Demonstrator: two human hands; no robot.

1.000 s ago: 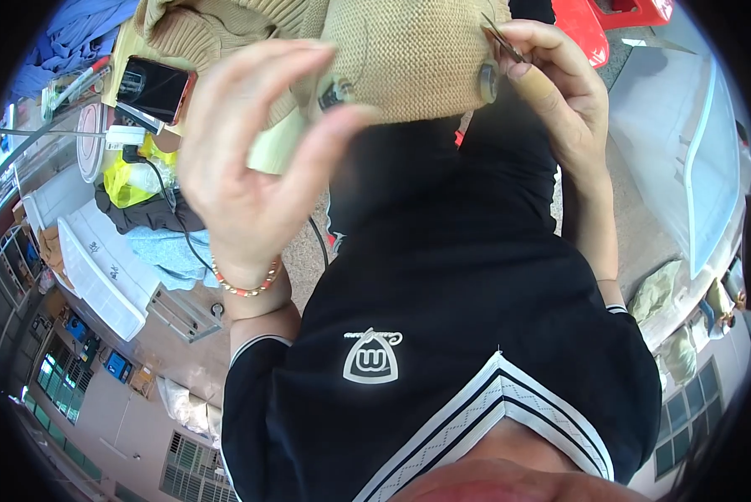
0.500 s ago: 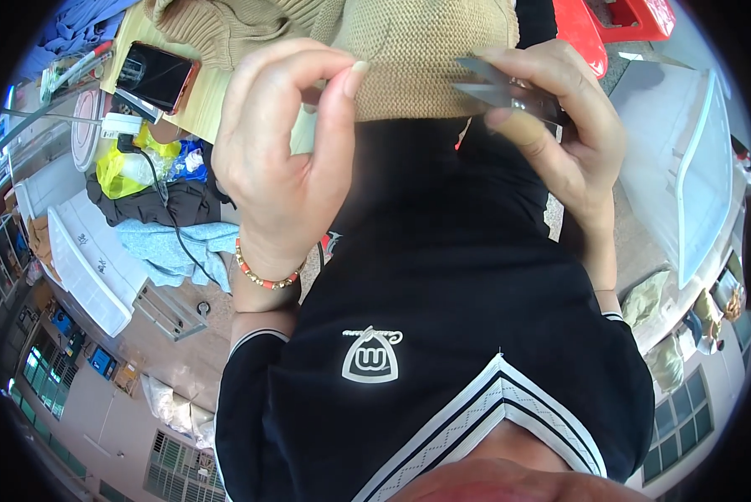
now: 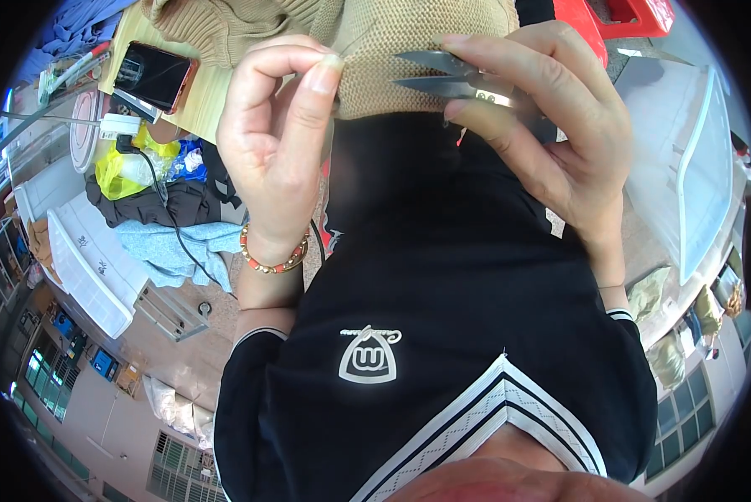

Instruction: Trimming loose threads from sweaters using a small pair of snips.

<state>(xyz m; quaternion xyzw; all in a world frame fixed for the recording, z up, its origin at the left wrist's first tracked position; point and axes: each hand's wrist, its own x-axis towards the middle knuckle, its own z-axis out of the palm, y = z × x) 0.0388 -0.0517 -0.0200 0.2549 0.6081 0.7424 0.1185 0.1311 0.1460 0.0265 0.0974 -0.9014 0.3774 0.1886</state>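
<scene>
A pair of small metal thread snips is in my right hand, gripped between thumb and fingers. The two pointed blades are apart and point left, toward my other hand. My left hand is raised with thumb and forefinger pinched together. A faint thin line, perhaps a thread, runs near those fingertips, but what they hold is too fine to make out. Beige knitted fabric lies over my lap and the table, beneath and beyond both hands. A small red tag-like bit hangs near the snips.
At the far left, a phone lies on the wooden table. Below it are a white power plug, a yellow plastic bag and a light blue cloth. Red stools and a translucent bin stand on the right.
The snips and my right hand have moved left, closer to my left hand. The left hand has turned slightly and shifted left, its fingertips still pinched.
</scene>
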